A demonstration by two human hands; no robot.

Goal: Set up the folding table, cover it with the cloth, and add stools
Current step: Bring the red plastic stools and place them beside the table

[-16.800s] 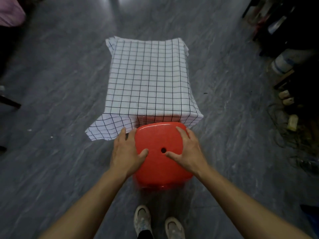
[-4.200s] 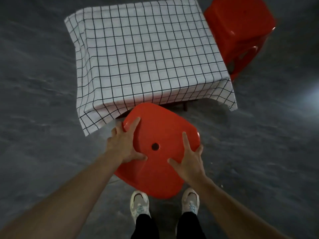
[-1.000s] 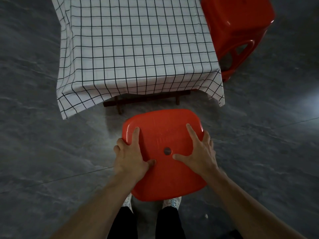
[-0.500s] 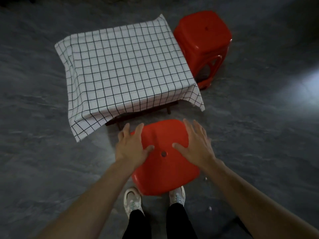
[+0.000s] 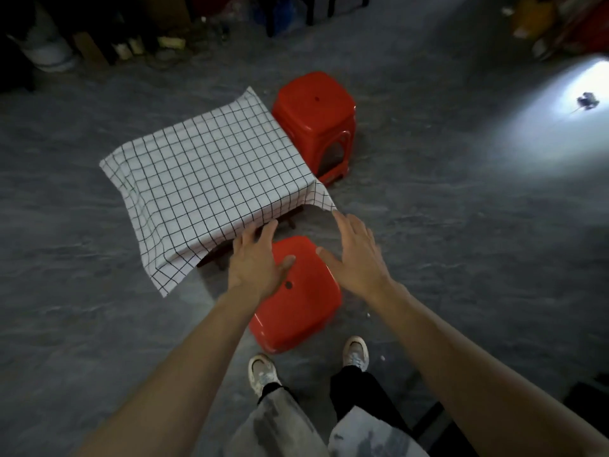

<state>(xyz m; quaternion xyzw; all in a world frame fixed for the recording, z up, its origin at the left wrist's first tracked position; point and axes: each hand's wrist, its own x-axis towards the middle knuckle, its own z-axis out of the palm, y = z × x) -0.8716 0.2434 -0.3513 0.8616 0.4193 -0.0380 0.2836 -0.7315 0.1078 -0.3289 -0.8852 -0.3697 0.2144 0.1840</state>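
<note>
My left hand (image 5: pixel 255 258) and right hand (image 5: pixel 354 250) have just come off the near stool (image 5: pixel 296 311); fingers (image 5: pixel 349 225) straight, holding nothing; it stands by the cloth (image 5: pixel 211 173); setup looks done.

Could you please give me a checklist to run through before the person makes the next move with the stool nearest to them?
1. The checked cloth covers the table: ok, its corners hang down.
2. The far stool stands upright close beside the table: ok.
3. The near stool stands upright at the table's near edge: ok.
4. Both hands free: ok, left hand and right hand are open and grip nothing.
5. The near stool's feet sit flat on the floor: cannot tell, hidden under the seat.
6. The table's legs fully unfolded: cannot tell, only a bit of dark frame shows.
</note>
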